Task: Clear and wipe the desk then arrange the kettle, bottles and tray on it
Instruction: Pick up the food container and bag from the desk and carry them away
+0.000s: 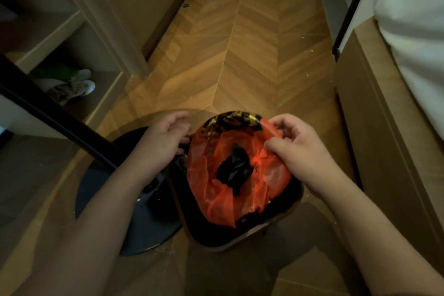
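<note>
Fingers of the right hand (298,149) pinch the far-right rim of the translucent orange plastic bag (230,170), while the left hand (165,134), loosely spread and holding nothing, hovers just beside its opposite left edge.

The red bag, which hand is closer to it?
Right. The right hand pinches the red bag at its right rim. The left hand hovers just off the bag's left edge, fingers loose, not clearly touching it.
</note>
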`<state>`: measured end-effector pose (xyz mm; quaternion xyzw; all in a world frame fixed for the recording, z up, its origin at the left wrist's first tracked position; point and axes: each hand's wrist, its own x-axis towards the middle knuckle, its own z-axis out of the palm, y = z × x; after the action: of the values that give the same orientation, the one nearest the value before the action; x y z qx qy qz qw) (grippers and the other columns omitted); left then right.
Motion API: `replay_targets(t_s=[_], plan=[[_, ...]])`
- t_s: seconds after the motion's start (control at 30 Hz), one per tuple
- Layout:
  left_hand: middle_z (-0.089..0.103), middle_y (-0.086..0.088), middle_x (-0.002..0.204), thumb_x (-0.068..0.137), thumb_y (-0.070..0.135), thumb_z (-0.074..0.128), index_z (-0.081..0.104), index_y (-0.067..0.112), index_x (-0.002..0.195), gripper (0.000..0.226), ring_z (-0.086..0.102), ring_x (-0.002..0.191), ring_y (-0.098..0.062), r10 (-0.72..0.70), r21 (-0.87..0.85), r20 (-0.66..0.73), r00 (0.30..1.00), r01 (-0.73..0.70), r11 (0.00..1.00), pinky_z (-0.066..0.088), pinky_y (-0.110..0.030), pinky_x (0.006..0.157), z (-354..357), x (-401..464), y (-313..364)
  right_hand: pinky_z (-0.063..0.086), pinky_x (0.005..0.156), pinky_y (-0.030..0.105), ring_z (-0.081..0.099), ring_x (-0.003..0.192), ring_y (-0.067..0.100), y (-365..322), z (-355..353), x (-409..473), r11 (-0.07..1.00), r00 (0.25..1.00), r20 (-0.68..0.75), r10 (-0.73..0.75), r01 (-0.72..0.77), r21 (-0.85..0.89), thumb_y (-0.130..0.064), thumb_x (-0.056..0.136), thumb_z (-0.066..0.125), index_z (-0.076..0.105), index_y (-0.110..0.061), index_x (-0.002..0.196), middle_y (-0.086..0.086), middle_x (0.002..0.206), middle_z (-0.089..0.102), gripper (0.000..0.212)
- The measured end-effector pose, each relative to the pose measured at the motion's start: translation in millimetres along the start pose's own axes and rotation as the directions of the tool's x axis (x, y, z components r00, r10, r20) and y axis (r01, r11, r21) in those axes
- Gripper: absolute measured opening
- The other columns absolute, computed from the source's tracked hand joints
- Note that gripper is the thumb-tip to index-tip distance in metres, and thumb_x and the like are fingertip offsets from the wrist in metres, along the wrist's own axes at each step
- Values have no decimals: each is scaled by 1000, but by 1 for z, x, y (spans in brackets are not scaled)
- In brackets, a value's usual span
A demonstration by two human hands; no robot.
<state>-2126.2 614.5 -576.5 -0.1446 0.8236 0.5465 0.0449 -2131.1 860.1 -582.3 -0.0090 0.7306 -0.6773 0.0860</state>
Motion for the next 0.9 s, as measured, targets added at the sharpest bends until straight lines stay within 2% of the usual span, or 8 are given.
replay_targets(t_s=[0.07,0.13,0.2,0.3,0.4,0.57,0.77,0.9], plan=[[72,7,106,103,19,52,66,41,103,27,71,95,-10,-4,114,83,997,-5,993,54,-29,82,6,-2,0,43,51,20,50,50,5,7,4,-2,996,999,41,20,-16,-93,12,85,57,61,-16,91,-2,65,54,29],[74,9,101,101,20,57,70,36,109,22,71,92,-9,-9,210,114,993,-15,978,56,-32,88,10,-2,-2,45,55,25,53,52,6,13,7,-2,977,997,70,23,-8,-213,6,86,59,61,-23,91,-5,67,57,30],[73,8,103,100,21,59,70,32,117,23,70,95,-12,9,304,113,994,-43,952,55,-37,94,13,0,-5,43,51,17,53,52,-1,15,8,-3,941,996,94,3,29,-338,-1,88,61,60,-27,94,-9,71,59,27],[73,8,95,99,22,60,70,34,109,18,69,87,-10,25,392,99,995,-62,918,56,-30,83,13,-2,-6,40,51,9,53,59,-9,17,8,-3,881,993,115,-18,70,-468,-9,91,62,58,-30,96,-11,78,57,22],[73,10,86,99,24,61,72,38,100,17,70,77,-6,21,432,109,994,-66,899,52,-23,69,12,-6,-7,40,49,11,55,61,0,20,9,0,866,992,124,31,35,-499,-12,93,61,60,-27,101,-9,84,58,17],[70,12,98,97,25,64,75,31,113,21,63,84,2,14,555,160,987,-102,825,43,-11,65,18,-6,-14,38,56,12,57,77,2,27,10,2,805,961,231,152,15,-593,-20,95,60,59,-31,102,-13,90,58,13],[70,11,102,97,21,63,76,31,112,22,64,99,-8,-47,672,282,958,-163,723,52,-26,90,29,-5,-17,43,62,18,58,86,9,34,12,-3,728,922,275,271,-9,-686,-21,97,57,62,-24,109,-9,93,60,14],[73,8,96,98,18,61,78,31,108,24,66,92,-8,-84,704,324,942,-181,687,56,-32,89,37,-1,-23,39,57,16,56,85,10,44,16,-6,670,907,278,316,-6,-742,-22,100,52,57,-19,128,-8,97,56,29]])
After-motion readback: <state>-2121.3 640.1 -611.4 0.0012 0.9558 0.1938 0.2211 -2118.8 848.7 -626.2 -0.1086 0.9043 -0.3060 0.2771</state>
